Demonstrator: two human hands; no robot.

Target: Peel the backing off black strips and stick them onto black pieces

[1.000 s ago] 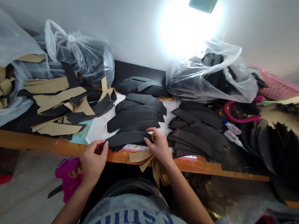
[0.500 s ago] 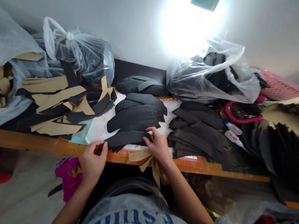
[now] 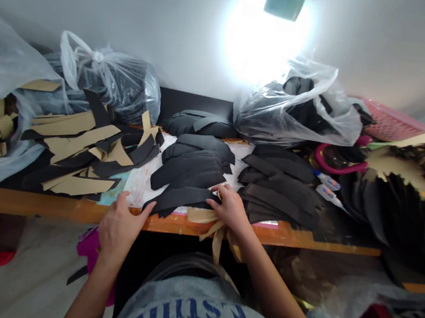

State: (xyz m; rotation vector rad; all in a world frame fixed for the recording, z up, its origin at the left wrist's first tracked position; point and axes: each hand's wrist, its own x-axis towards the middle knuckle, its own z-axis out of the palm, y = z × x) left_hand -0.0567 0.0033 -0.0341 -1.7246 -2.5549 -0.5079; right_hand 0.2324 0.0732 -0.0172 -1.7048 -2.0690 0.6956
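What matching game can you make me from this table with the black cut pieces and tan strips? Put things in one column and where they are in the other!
Things:
1. Pink plastic basket
2. Knotted clear plastic bag
3. Bunch of tan strips
4. Right hand

Places:
A. Hanging over the orange front edge of the table
B. Far right, at the back
C. Resting on a black strip
D. Back left

Right pairs: 1-B, 2-D, 3-A, 4-C.

end of black piece [image 3: 174,199] hidden under right hand [image 3: 231,209], bottle labels [image 3: 328,181] too small, plastic bag [image 3: 116,85] murky, perhaps dark pieces
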